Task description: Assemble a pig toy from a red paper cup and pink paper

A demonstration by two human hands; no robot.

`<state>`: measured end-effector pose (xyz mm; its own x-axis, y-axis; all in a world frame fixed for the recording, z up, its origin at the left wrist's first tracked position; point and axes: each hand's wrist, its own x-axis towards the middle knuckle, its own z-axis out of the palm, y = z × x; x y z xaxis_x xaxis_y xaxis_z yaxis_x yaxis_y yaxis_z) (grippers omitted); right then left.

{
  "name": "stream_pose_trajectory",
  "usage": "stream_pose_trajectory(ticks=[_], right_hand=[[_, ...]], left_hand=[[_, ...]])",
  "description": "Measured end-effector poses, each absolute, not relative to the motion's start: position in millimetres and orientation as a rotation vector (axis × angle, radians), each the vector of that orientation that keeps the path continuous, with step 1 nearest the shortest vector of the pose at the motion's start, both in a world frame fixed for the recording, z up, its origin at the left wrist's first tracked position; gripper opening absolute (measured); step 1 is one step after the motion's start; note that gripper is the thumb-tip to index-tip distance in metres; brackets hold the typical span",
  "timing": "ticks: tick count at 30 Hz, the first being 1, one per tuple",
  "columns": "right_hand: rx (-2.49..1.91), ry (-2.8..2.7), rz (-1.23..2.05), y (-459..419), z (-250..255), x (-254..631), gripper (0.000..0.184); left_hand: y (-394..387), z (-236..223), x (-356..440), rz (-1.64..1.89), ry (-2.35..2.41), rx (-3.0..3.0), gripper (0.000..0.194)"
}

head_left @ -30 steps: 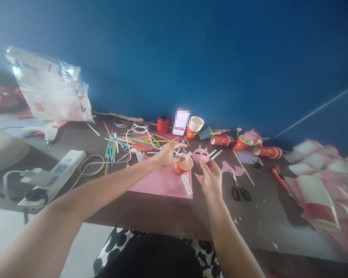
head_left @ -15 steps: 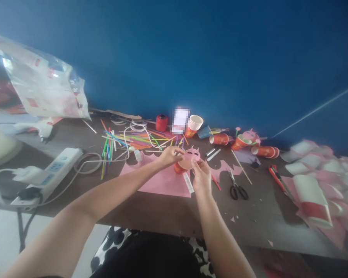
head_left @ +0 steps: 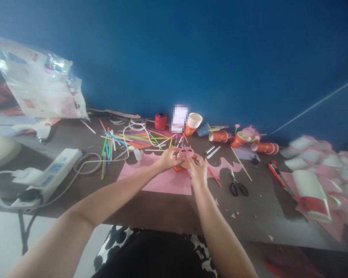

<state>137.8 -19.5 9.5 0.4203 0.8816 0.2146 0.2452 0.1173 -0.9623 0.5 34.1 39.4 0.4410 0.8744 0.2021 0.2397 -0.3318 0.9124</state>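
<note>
A small pink paper cutout (head_left: 186, 151) with dark eye shapes and little points on top is pinched between my two hands. My left hand (head_left: 170, 158) is closed on its left edge, and the fingers of my right hand (head_left: 197, 168) are closed on its lower right. Just below the cutout is a red paper cup (head_left: 179, 168), partly covered by my hands; whether the cutout touches its rim I cannot tell. Under the cup lies a pink paper sheet (head_left: 165, 183) with a scalloped far edge.
Black-handled scissors (head_left: 238, 188) and a red utility knife (head_left: 276, 172) lie to the right. Coloured sticks (head_left: 133, 137) spread at the back left, near a white power strip (head_left: 53, 172) and its cable. Stacked paper cups (head_left: 195, 120) stand by the wall; more cups (head_left: 310, 193) lie far right.
The cutout and my right hand have shifted left and slightly down, closer to my left hand. A white strip seen beside the cup before is no longer visible.
</note>
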Motion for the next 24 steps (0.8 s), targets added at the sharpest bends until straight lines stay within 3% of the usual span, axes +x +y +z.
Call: stream_pose_trajectory(ticks=[9, 16, 24], right_hand=[[-1.487, -1.091, 0.535, -21, 16, 138, 0.023], [-1.524, -1.275, 0.196, -24, 34, 142, 0.018], [-1.501, -1.183, 0.394, -19, 32, 146, 0.017]], left_hand=[[36, 40, 0, 0.906, 0.923, 1.861, 0.039], [37, 42, 1, 0.897, 0.917, 1.878, 0.034], [40, 40, 3, 0.86, 0.965, 1.903, 0.024]])
